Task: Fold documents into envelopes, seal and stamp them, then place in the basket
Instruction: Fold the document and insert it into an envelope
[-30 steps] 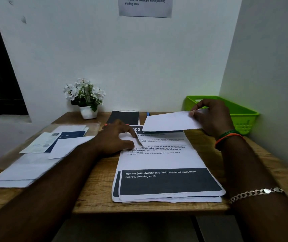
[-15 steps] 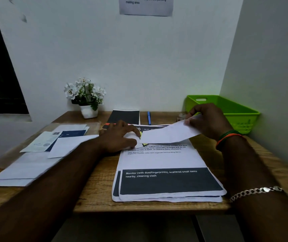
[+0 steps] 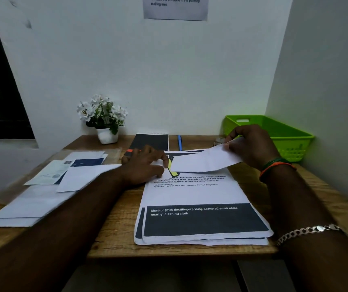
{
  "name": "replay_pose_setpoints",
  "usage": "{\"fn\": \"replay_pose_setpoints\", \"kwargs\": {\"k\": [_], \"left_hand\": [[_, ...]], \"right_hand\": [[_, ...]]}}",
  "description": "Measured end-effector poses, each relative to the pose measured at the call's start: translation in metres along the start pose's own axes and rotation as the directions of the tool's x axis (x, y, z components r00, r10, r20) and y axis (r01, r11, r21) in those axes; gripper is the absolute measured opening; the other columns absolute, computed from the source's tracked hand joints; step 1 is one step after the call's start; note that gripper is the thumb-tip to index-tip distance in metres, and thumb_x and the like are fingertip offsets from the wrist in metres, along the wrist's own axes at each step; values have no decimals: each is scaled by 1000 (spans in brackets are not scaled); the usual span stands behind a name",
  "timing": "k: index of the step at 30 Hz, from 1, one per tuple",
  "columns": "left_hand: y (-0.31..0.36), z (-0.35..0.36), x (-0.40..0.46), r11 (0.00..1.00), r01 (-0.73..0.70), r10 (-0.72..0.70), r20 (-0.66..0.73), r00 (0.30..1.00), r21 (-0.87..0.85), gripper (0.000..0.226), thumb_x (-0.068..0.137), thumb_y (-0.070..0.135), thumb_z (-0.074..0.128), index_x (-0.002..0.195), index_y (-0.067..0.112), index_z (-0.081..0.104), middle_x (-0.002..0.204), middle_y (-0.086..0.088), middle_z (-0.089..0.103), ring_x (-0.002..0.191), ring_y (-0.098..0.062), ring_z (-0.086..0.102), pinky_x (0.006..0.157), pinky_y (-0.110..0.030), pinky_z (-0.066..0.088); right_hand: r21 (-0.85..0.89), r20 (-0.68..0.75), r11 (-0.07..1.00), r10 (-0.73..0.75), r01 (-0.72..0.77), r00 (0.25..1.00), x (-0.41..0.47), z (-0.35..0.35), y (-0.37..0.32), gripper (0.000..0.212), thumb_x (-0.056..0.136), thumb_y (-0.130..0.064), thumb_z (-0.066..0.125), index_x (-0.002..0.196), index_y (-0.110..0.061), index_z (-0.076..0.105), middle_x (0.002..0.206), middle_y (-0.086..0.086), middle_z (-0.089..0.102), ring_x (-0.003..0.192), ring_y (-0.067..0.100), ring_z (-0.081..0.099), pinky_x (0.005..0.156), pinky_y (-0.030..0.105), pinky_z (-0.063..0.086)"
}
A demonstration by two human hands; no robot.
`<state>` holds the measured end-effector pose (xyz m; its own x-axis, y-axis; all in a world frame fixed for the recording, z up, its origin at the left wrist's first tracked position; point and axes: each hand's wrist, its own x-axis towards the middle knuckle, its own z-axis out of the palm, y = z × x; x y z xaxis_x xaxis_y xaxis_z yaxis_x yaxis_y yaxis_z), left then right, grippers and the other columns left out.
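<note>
Item: envelope (image 3: 205, 161), white, pinched at its right end by the curled fingers of the right hand (image 3: 251, 147) and held tilted just above the printed document stack (image 3: 194, 199); a small yellow-and-black object (image 3: 172, 170), identity uncertain, is pinched beneath the left hand (image 3: 143, 167) at the envelope's left corner. Risk noted: with only one end gripped, the free end may sag or twist, so a seal or stamp could be laid crooked. Green basket (image 3: 282, 135) is sited behind the right hand.
</note>
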<state>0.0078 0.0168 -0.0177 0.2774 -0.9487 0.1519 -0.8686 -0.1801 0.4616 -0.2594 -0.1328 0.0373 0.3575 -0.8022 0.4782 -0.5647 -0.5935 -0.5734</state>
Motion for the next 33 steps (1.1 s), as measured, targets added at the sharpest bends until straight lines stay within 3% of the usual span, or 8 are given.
{"fn": "replay_pose_setpoints", "kwargs": {"k": [7, 11, 19, 23, 27, 31, 33], "left_hand": [[0, 2, -1, 1000, -7, 7, -37, 999, -4, 43, 63, 53, 47, 104, 61, 58, 110, 22, 44, 118, -17, 38, 107, -49, 26], [2, 3, -3, 1000, 1, 0, -33, 999, 15, 37, 67, 52, 46, 101, 61, 55, 108, 22, 41, 115, -16, 36, 98, -44, 24], [9, -2, -8, 999, 19, -19, -17, 1000, -38, 40, 64, 42, 49, 100, 57, 54, 107, 19, 41, 111, -17, 40, 99, -44, 27], [8, -3, -7, 998, 9, -9, -8, 1000, -63, 40, 63, 44, 50, 101, 53, 55, 113, 13, 43, 114, -18, 41, 106, -51, 29], [6, -4, -7, 996, -15, 14, -9, 1000, -87, 50, 54, 48, 52, 104, 53, 53, 115, 9, 45, 114, -20, 45, 106, -54, 35], [8, -11, -15, 962, -45, 29, -64, 998, -269, 70, 48, 52, 63, 116, 43, 49, 123, 1, 49, 121, -24, 51, 106, -54, 42], [2, -22, -19, 985, -15, 13, -15, 1000, -170, 88, 46, 63, 71, 128, 43, 45, 134, 5, 50, 128, -18, 49, 111, -48, 41]], "right_hand": [[-16, -11, 1000, 1, -1, 1000, 1, 2, 2, 19, 70, -21, 84, 64, -30, 68, 75, -1, 64, 76, 20, 61, 53, 20, 34], [-20, -10, 1000, -9, 9, 1000, 1, 2, 3, 20, 70, -23, 84, 63, -31, 67, 73, -3, 63, 77, 20, 61, 57, 23, 34], [83, 56, 995, -64, 59, 996, 3, 5, 4, 14, 73, -17, 84, 71, -24, 71, 68, -8, 65, 64, 7, 55, 52, 21, 37], [183, 108, 978, -124, 103, 986, 6, 11, 6, 11, 76, -13, 84, 77, -16, 73, 83, 5, 73, 77, 13, 61, 67, 29, 48], [303, 183, 948, -158, 97, 970, 7, 28, 3, 18, 79, -9, 83, 72, -18, 69, 66, -7, 63, 55, -7, 51, 55, 17, 41], [425, 212, 905, -121, 20, 970, 7, 47, 2, 16, 83, -7, 80, 76, -16, 68, 76, 4, 64, 73, 14, 55, 67, 28, 44], [461, 197, 887, -114, 11, 974, 8, 50, 1, 9, 85, -9, 78, 86, -5, 70, 81, 7, 65, 76, 16, 56, 68, 29, 46]]}}
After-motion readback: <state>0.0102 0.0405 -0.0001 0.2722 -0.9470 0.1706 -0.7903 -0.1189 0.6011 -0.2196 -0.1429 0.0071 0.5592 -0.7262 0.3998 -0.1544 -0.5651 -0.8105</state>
